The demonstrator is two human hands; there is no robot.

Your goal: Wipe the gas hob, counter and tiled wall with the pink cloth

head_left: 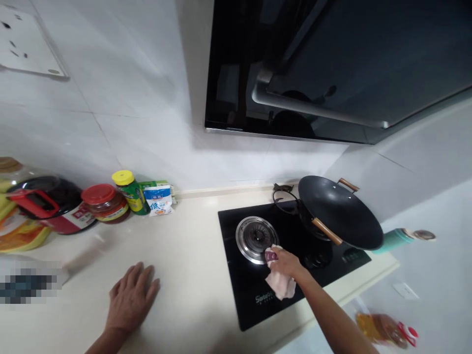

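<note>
wok (341,211) tilted on far burner | red-lidded jar (105,202) | yellow-lidded jar (130,191)

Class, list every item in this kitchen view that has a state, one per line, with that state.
Right hand: gripping a pale cloth on the black hob.
Left hand: flat on the counter, fingers spread, holding nothing.
Wok: tilted on the far burner, nothing visible inside.
Near burner: bare, no flame.
Red-lidded jar: closed.
Yellow-lidded jar: closed.

Glossy black glass hob (258,300), soft pink cloth (280,284), wooden-handled wok (341,211)
</note>
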